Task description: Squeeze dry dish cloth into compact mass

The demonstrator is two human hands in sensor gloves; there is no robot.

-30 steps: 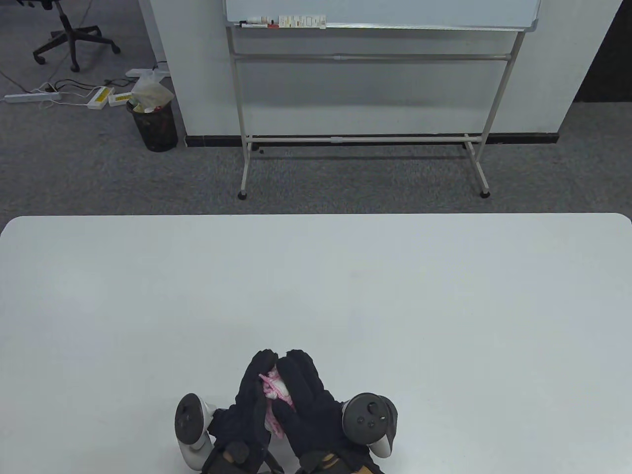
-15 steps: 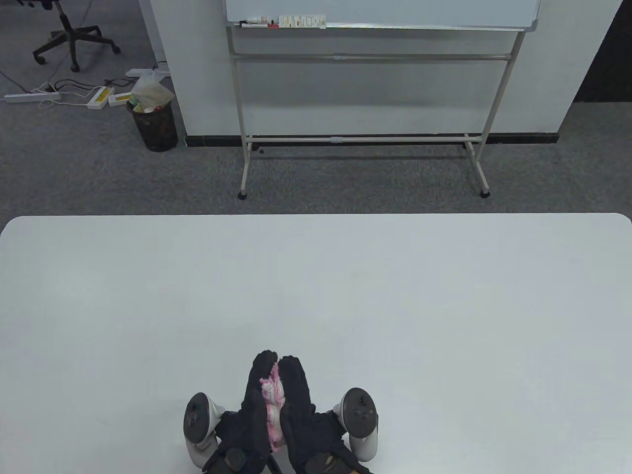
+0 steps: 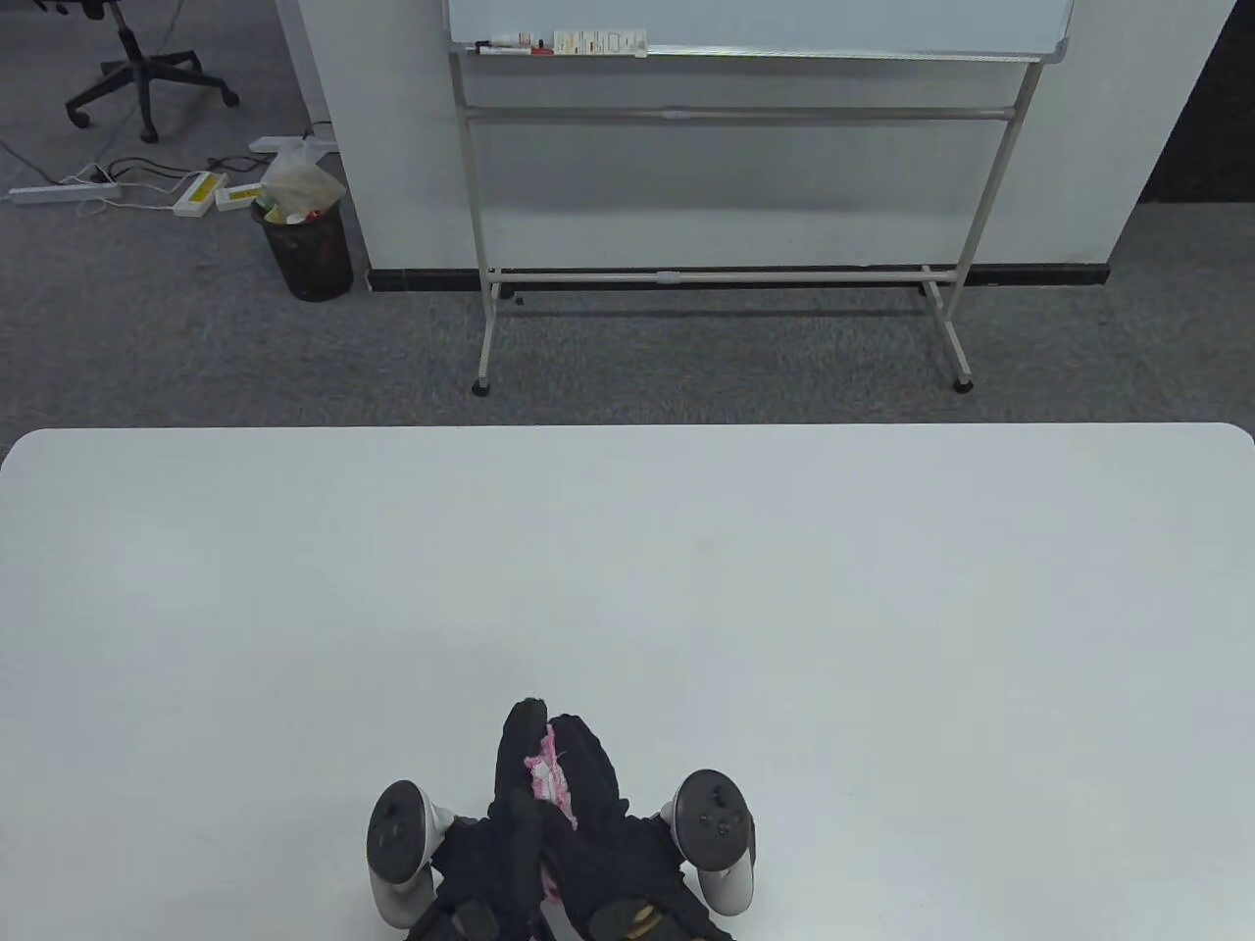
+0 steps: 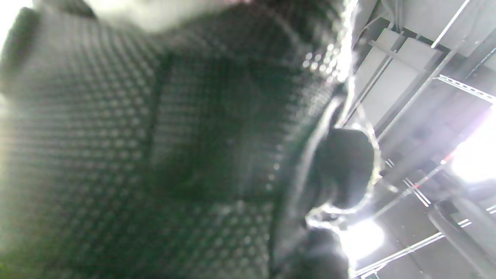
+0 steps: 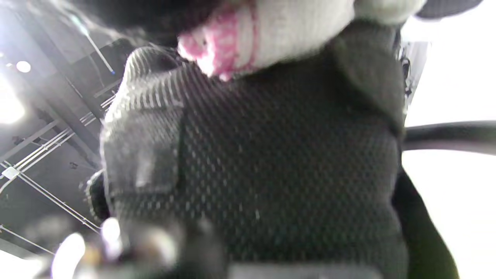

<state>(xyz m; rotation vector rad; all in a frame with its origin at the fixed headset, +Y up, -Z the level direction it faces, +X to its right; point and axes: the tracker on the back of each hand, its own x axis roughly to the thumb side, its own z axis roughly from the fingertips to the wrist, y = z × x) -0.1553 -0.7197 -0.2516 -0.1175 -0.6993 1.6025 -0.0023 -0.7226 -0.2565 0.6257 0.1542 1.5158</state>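
A pink and white dish cloth [image 3: 545, 779] is pressed between my two black-gloved hands near the table's front edge. Only a narrow strip of it shows between the palms, and a small bit sticks out below [image 3: 551, 890]. My left hand [image 3: 512, 784] presses on it from the left and my right hand [image 3: 593, 784] from the right, with the fingertips meeting at the far end. The right wrist view shows the cloth [image 5: 248, 38] bunched against the glove palm [image 5: 271, 155]. The left wrist view shows only blurred glove fabric [image 4: 155, 155].
The white table [image 3: 627, 588] stretches ahead of my hands. Beyond its far edge are grey carpet, a whiteboard stand [image 3: 726, 274], a black waste bin [image 3: 306, 245] and an office chair [image 3: 137, 69].
My palms have closed together around the cloth. Much less of it shows between them now. The right hand's tracker has swung in towards the left.
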